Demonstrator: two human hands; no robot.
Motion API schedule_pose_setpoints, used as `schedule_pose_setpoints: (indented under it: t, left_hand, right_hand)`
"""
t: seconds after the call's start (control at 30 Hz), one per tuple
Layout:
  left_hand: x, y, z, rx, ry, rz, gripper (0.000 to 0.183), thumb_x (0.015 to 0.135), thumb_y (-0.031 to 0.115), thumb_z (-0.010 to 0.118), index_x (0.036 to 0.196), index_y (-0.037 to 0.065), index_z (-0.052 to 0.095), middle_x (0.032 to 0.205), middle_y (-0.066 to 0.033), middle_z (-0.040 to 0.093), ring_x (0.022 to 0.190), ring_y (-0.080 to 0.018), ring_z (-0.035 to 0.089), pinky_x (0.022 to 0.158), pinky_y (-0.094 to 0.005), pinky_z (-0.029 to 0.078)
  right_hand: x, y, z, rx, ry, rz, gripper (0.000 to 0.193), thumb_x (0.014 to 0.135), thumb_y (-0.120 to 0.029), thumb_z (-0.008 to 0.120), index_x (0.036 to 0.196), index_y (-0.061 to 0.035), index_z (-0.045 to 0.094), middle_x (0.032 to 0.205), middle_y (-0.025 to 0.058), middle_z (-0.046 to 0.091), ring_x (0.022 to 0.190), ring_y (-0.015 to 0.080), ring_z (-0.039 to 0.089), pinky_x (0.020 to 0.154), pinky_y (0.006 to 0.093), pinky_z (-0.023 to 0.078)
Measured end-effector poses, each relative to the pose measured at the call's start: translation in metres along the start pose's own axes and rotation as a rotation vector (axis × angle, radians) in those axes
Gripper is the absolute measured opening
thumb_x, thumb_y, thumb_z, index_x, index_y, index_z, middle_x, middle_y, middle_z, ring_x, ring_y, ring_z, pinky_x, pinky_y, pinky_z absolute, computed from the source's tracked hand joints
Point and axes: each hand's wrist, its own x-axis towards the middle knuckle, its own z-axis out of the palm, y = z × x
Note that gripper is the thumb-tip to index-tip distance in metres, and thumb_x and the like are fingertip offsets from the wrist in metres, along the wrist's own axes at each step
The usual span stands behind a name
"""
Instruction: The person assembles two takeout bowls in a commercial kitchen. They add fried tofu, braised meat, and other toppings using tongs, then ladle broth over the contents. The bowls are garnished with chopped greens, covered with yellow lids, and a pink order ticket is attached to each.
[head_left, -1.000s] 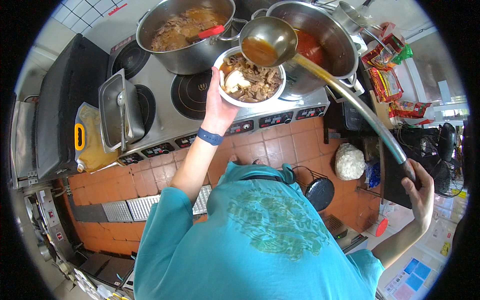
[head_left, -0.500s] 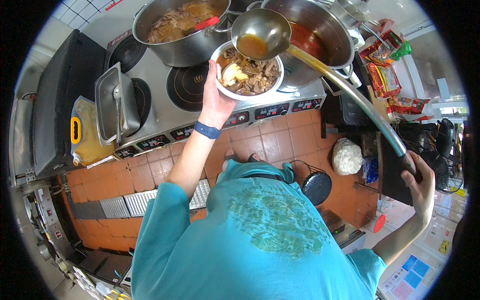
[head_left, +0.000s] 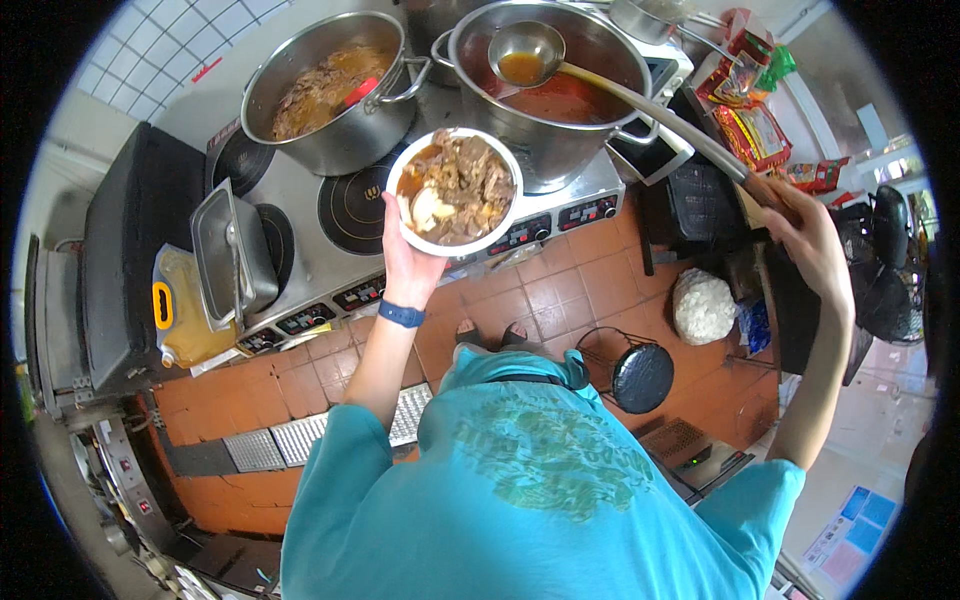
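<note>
My left hand (head_left: 412, 262) grips a white bowl (head_left: 511, 215) from below and its left side, in front of the cooktop. Sliced brown meat (head_left: 465, 180), pale yellowish pieces (head_left: 430, 210) and some broth fill it. In my right hand (head_left: 812, 240) is the end of the long handle of a ladle (head_left: 540, 40). Its metal cup holds a little orange-brown broth and hangs over the large pot of reddish soup (head_left: 570, 103), apart from the bowl. Left of that pot stands another pot (head_left: 345, 150) of meat in broth, with a red-handled utensil (head_left: 358, 95) at its rim.
The cooktop (head_left: 300, 200) runs along the front, with a steel pan (head_left: 262, 270) and a yellow-liquid jug (head_left: 190, 305) at its left. Red packets (head_left: 752, 138) lie at the far right. A black round stool (head_left: 642, 378) and a white bag (head_left: 702, 306) stand on the tiled floor.
The ladle has moved from above the bowl back over the soup pot, my right hand rising with it. My left hand has brought the bowl slightly left and closer to me.
</note>
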Motion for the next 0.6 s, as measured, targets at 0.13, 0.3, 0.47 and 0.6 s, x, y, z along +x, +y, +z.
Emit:
schedule_pose_setpoints:
  t: [0.13, 0.3, 0.47, 0.6]
  left_hand:
    - [-0.021, -0.015, -0.012, -0.002, 0.023, -0.046, 0.066, 0.101, 0.058, 0.041, 0.149, 0.014, 0.039, 0.152, -0.0103, 0.043, 0.138, -0.032, 0.042, 0.114, -0.0539, 0.035]
    - [-0.039, -0.033, -0.028, 0.028, 0.064, -0.112, 0.066, 0.102, 0.058, 0.039, 0.15, 0.013, 0.038, 0.153, -0.0103, 0.042, 0.139, -0.0311, 0.041, 0.115, -0.0526, 0.034]
    - [-0.044, -0.042, -0.031, 0.049, -0.003, -0.195, 0.065, 0.103, 0.055, 0.04, 0.15, 0.011, 0.038, 0.151, -0.0101, 0.045, 0.138, -0.0302, 0.043, 0.115, -0.0485, 0.035]
    - [-0.037, -0.045, -0.037, 0.101, -0.047, -0.32, 0.066, 0.102, 0.056, 0.039, 0.15, 0.011, 0.037, 0.151, -0.0108, 0.044, 0.137, -0.0307, 0.043, 0.114, -0.049, 0.035]
  right_hand:
    - [0.023, 0.006, 0.021, -0.389, 0.16, -0.202, 0.043, 0.087, -0.013, 0.068, 0.129, -0.0044, 0.062, 0.109, 0.022, 0.07, 0.098, 0.0345, 0.07, 0.088, 0.039, 0.052]
    - [0.044, -0.008, 0.031, -0.556, 0.308, -0.328, 0.033, 0.085, -0.016, 0.07, 0.118, -0.0077, 0.069, 0.1, 0.0184, 0.071, 0.094, 0.0335, 0.069, 0.085, 0.0429, 0.055]
    - [0.072, -0.047, 0.031, -0.606, 0.177, -0.342, 0.027, 0.089, -0.016, 0.067, 0.113, -0.0033, 0.069, 0.095, 0.0168, 0.073, 0.084, 0.0278, 0.072, 0.079, 0.0382, 0.057]
    - [0.1, -0.071, 0.04, -0.547, 0.1, -0.111, 0.024, 0.075, -0.026, 0.073, 0.085, -0.0049, 0.077, 0.077, 0.019, 0.071, 0.072, 0.032, 0.069, 0.072, 0.0423, 0.056]
